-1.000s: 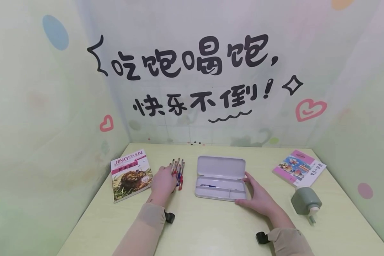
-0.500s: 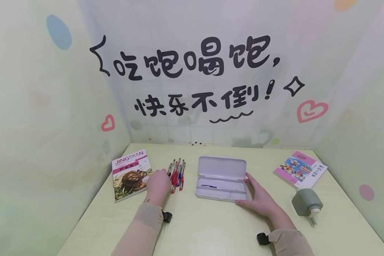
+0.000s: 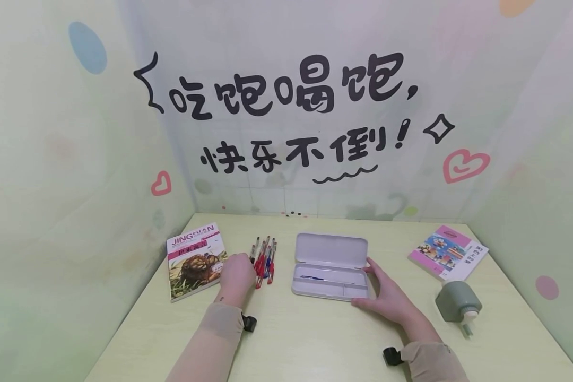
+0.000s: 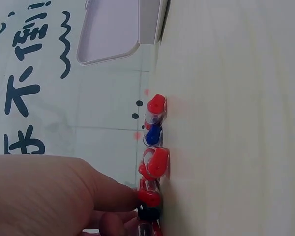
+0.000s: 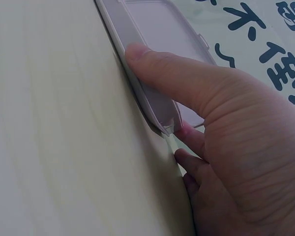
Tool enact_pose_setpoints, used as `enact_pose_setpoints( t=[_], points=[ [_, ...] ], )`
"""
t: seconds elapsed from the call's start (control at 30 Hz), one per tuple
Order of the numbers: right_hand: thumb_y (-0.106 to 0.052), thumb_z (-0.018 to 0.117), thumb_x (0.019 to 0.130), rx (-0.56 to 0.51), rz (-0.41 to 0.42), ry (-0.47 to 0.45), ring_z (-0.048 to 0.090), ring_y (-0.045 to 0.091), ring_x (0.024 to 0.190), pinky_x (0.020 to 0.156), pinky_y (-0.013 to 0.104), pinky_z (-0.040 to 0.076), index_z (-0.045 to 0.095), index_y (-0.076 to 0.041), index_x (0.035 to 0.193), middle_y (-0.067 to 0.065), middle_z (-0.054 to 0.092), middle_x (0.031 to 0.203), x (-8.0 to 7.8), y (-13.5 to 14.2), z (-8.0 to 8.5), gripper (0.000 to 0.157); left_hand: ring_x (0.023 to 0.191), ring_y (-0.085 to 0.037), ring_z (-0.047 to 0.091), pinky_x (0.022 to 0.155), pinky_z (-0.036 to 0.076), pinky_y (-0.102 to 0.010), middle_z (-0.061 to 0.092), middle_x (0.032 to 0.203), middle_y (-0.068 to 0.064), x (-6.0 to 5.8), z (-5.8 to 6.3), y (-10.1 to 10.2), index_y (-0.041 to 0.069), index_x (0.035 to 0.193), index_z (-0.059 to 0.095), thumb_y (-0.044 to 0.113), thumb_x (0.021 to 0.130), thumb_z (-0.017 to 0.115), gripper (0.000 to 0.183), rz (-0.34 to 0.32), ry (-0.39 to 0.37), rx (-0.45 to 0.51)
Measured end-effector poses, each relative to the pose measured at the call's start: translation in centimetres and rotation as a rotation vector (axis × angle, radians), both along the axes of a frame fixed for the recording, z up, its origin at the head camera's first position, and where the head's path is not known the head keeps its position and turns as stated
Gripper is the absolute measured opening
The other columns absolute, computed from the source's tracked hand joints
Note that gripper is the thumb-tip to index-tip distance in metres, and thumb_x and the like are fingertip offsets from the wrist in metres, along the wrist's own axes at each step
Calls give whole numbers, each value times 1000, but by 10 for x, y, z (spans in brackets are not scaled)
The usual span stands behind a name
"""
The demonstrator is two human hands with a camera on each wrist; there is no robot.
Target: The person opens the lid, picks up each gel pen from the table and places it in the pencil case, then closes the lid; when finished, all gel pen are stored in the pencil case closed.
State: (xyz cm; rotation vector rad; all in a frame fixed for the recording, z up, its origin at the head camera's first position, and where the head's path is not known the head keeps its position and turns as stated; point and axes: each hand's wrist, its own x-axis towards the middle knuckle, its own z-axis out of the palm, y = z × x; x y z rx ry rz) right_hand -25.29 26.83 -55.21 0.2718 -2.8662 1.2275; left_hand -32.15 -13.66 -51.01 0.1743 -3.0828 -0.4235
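My left hand (image 3: 237, 277) is at the left side of several pens (image 3: 270, 265) with red, blue and black caps, lying close together. In the left wrist view its thumb and curled fingers pinch at a black-capped pen (image 4: 148, 213), next to red caps; the fingertips are partly hidden. A pale lilac pencil case (image 3: 331, 248) lies with its lid raised, one blue pen (image 3: 310, 277) in its long rear compartment. My right hand (image 3: 388, 295) grips the case's right end, thumb at the front edge and fingers behind, as the right wrist view shows.
A book with a lion cover (image 3: 197, 262) lies left of my left hand. At the right are a pink picture book (image 3: 445, 252) and a grey-green pump bottle (image 3: 457, 301) on its side. Printed walls enclose the table (image 3: 296, 345) on three sides.
My left hand has shifted slightly left and back from over the pens, leaving more of them visible. My right hand and the pencil case have stayed put.
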Motion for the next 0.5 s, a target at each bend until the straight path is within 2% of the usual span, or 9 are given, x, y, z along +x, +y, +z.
enact_pose_setpoints(
  t=[0.27, 0.5],
  points=[
    [-48, 99, 79, 1, -2, -4, 35, 54, 161, 130, 75, 26, 18, -2, 175, 23, 53, 166, 0, 0, 0, 133, 74, -29, 67, 73, 64, -49, 72, 83, -14, 0, 0, 2, 2, 85, 73, 8, 95, 71, 12, -1, -23, 49],
    [-49, 98, 80, -3, -1, -10, 34, 54, 162, 130, 74, 26, 17, -2, 175, 22, 52, 166, 0, -1, 1, 133, 72, -28, 65, 74, 63, -48, 72, 79, -12, 1, -1, 2, 5, 75, 69, 9, 92, 72, 17, -9, -24, 66]
  ],
)
